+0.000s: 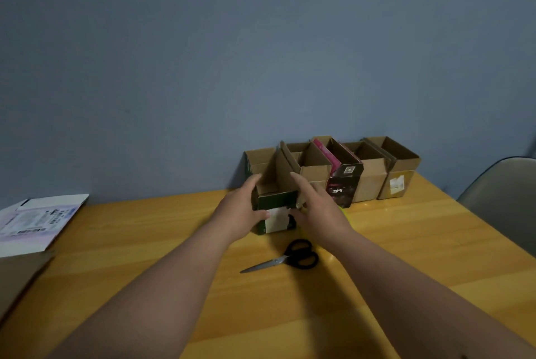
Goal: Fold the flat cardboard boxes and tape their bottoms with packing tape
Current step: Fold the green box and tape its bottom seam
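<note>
A small dark green box [277,208] with a white label stands upright on the wooden table [406,242], its brown top flaps open. My left hand [242,208] grips its left side, thumb on the front face. My right hand [316,205] holds its right side, fingers reaching up along the flap. Behind it, a row of several folded boxes [374,179] stands open-topped against the wall, one of them black and pink [343,182]. A bit of yellow [345,211] shows behind my right hand; what it is cannot be told.
Black-handled scissors [290,257] lie on the table in front of the box, blades pointing left. A flat white carton with printed labels [37,222] lies at the table's left edge over brown cardboard [17,277]. A grey chair [504,199] stands at the right.
</note>
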